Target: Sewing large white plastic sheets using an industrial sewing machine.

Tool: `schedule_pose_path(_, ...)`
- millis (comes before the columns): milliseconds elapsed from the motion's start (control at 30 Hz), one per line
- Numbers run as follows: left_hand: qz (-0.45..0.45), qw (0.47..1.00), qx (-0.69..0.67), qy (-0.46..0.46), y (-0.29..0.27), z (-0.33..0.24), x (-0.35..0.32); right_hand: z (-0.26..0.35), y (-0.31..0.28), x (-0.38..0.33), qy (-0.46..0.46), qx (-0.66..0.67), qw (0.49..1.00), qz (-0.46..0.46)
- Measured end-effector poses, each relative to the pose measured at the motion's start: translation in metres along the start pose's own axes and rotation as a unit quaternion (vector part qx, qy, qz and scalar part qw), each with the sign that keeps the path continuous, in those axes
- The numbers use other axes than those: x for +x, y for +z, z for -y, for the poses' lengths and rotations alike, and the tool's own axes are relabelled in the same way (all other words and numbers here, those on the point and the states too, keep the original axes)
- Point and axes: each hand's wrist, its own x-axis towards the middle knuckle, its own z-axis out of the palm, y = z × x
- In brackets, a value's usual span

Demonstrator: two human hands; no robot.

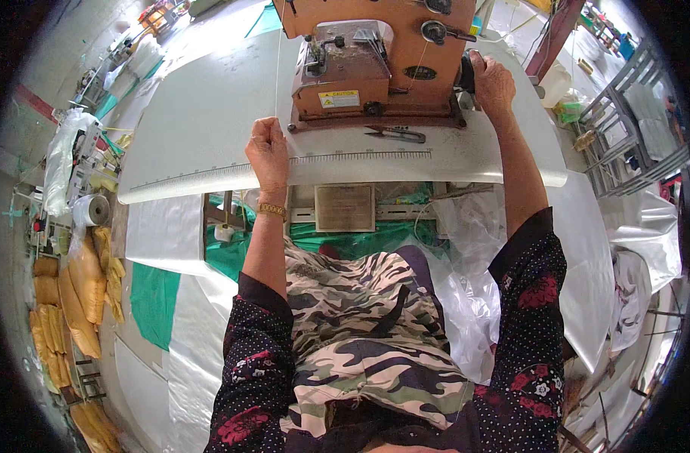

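Observation:
An orange-brown industrial sewing machine (428,94) stands on a pale table (201,113) in front of me. My left hand (268,155) is closed in a pinch at the table's near edge, left of the machine. A thin white thread (278,68) runs down from above into its fingers. My right hand (493,84) is wrapped round the dark handwheel (466,78) on the machine's right side; its fingertips are partly hidden. Dark thread snips (395,134) lie on the table just before the machine, between my hands and touched by neither.
A printed ruler scale (345,156) runs along the table's front edge. Clear plastic sheeting (469,291) and green cloth (154,302) hang below. Yellow bundles (54,340) are stacked at the left. A grey metal rack (632,113) stands at the right.

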Motion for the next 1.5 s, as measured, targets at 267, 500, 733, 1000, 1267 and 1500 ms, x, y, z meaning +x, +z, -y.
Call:
schedule_pose_path(267,0.007,1.000,-0.014,0.001,0.001,-0.003,0.002,-0.022,0.026,0.011,-0.070,-0.063,0.993,-0.074)
schedule_pose_path(500,0.003,1.000,0.005,0.002,-0.001,-0.003,0.000,-0.019,0.032,0.004,-0.069,-0.035,0.990,-0.114)
schedule_pose_path(733,0.003,1.000,-0.014,-0.007,0.000,-0.004,0.000,-0.021,0.026,-0.006,-0.153,-0.140,0.971,-0.117)
schedule_pose_path(1000,0.003,0.999,0.030,0.016,-0.003,0.007,0.002,-0.007,0.010,0.013,-0.054,0.005,0.998,-0.039)
schedule_pose_path(1267,-0.015,0.999,-0.037,-0.029,0.002,-0.006,0.002,-0.014,-0.001,0.066,-0.067,0.048,0.983,0.164)
schedule_pose_path(1500,-0.020,1.000,-0.015,0.007,-0.007,0.002,0.000,-0.007,0.022,0.016,-0.060,0.083,0.993,-0.059)
